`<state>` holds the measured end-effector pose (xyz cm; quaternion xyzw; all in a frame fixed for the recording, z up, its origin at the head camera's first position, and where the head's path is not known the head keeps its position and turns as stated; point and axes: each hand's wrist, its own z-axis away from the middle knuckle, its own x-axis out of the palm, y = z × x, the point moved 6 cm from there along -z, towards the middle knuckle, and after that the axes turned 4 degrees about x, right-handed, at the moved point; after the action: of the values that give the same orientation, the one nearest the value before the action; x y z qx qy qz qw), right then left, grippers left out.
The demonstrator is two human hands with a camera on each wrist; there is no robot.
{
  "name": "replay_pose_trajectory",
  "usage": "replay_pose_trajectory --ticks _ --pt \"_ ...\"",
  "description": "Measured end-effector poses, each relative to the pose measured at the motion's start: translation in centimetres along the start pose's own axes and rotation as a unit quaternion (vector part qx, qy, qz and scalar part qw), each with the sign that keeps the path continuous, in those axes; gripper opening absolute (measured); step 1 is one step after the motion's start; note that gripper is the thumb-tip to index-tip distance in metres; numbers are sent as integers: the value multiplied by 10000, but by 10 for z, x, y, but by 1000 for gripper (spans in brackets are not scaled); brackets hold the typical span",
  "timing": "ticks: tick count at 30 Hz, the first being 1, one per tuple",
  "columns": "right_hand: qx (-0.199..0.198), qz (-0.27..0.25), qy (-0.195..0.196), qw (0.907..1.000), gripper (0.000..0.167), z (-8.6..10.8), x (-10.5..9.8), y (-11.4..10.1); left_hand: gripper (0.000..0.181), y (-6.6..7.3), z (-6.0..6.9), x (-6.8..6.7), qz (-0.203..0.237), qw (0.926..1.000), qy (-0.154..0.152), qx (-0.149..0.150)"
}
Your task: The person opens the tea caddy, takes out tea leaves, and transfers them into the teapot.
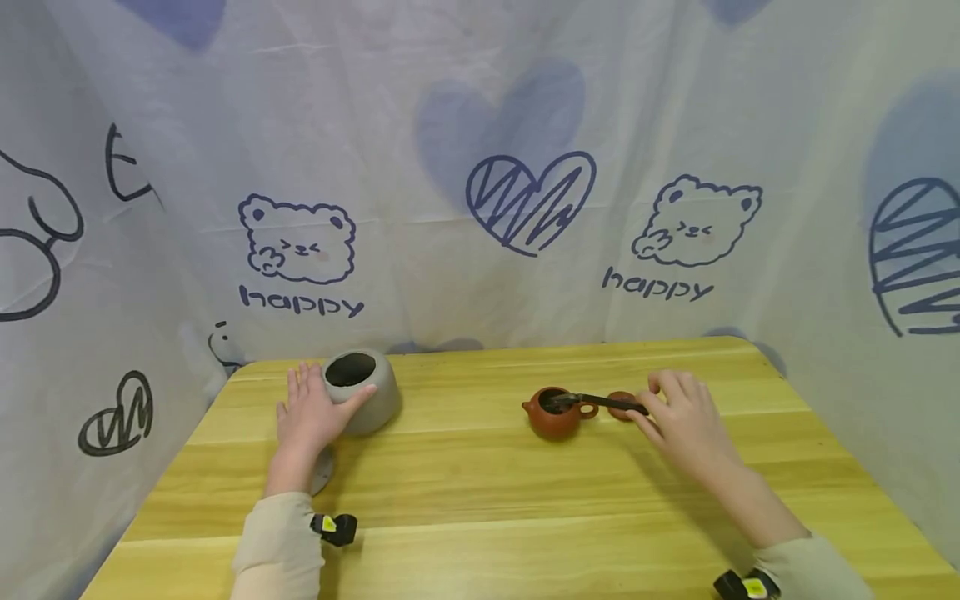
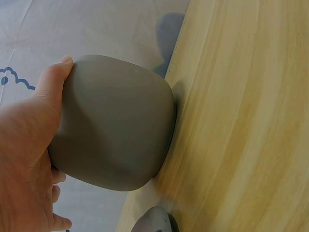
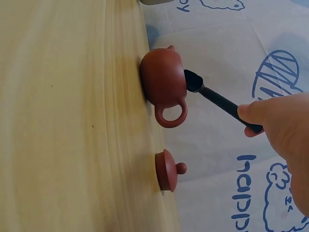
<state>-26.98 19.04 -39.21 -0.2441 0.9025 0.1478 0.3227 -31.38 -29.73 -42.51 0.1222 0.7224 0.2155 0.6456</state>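
At the left of the table my left hand [image 1: 311, 412] grips a grey jar [image 1: 375, 408] by its rim, thumb on one side and fingers on the other. The jar's dark opening faces up, and it stands on the wood. My right hand [image 1: 686, 421] pinches the black handle of a small tea scoop [image 3: 219, 101]. The scoop's head is at the open mouth of a reddish-brown clay teapot [image 1: 553, 421]; part of it is inside. Behind the scoop handle lies the teapot's round lid [image 3: 167, 170], knob up, beside the pot's handle.
A grey round piece, perhaps the jar's lid [image 2: 153, 221], lies near the jar, partly hidden by my left forearm in the head view. The wooden table [image 1: 465, 517] ends at a hanging cloth [image 1: 420, 275] printed with hearts and bears behind and at both sides.
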Motion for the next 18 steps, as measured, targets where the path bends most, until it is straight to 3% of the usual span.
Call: replay_pose_trajectory --ticks 6,18 --pt "22 209 -450 9988 59 10 7 2 125 0 -4 -2 -151 9998 36 98" --pt "138 127 -133 9997 63 16 3 5 124 3 -1 1 -44 10000 15 70"
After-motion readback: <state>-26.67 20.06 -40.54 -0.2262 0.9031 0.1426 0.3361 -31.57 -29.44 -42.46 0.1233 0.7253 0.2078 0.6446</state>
